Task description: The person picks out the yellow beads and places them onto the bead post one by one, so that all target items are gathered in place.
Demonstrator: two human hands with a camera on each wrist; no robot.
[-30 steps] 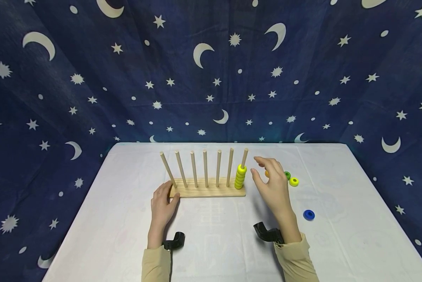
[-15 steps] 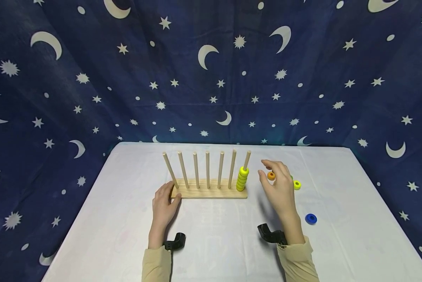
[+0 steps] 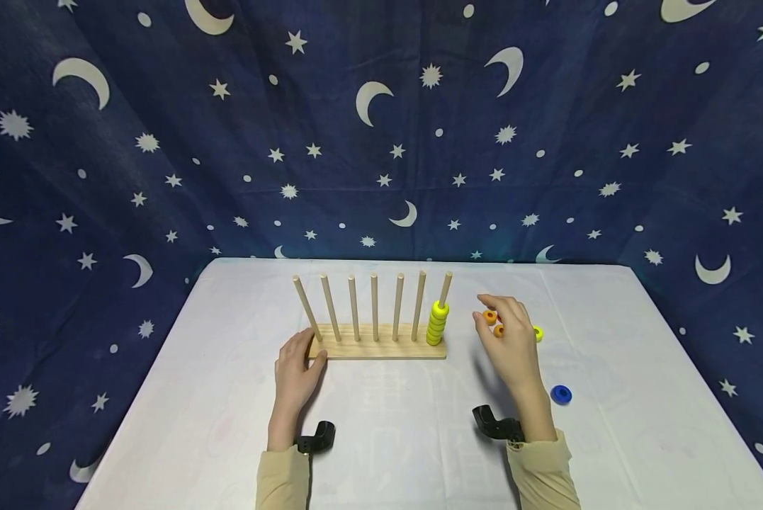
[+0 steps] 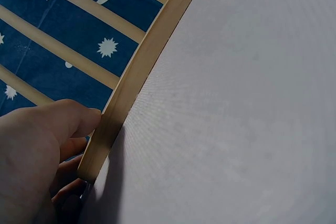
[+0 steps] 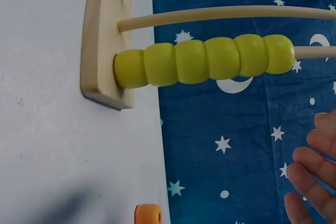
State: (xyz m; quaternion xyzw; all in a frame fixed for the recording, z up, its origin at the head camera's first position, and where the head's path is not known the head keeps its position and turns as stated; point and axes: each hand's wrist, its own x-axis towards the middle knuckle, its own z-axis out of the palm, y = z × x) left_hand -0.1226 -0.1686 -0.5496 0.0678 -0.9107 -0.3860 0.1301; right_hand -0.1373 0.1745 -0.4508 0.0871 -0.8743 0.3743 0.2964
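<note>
A wooden peg rack [image 3: 381,347] has a row of several upright pegs on a flat base. Yellow beads [image 3: 436,324] are stacked on its rightmost peg, as the right wrist view shows closely. My left hand [image 3: 297,372] holds the left end of the base, thumb on the front edge and fingers around the end. My right hand [image 3: 513,340] hovers right of the rack with fingers apart and nothing between them. Just beyond its fingertips lies an orange bead [image 3: 490,317], and a second orange bead [image 3: 499,331] shows partly behind the hand.
A yellow bead [image 3: 538,333] peeks out right of my right hand. Nearer me on the white-covered table [image 3: 387,439] lies a blue bead [image 3: 561,394]. A dark blue cloth [image 3: 330,106] with moons and stars hangs behind the table.
My right hand has moved right and slightly nearer, away from the yellow stack, uncovering the orange beads and hiding a green one. My left hand stays on the base. The head view has shifted slightly.
</note>
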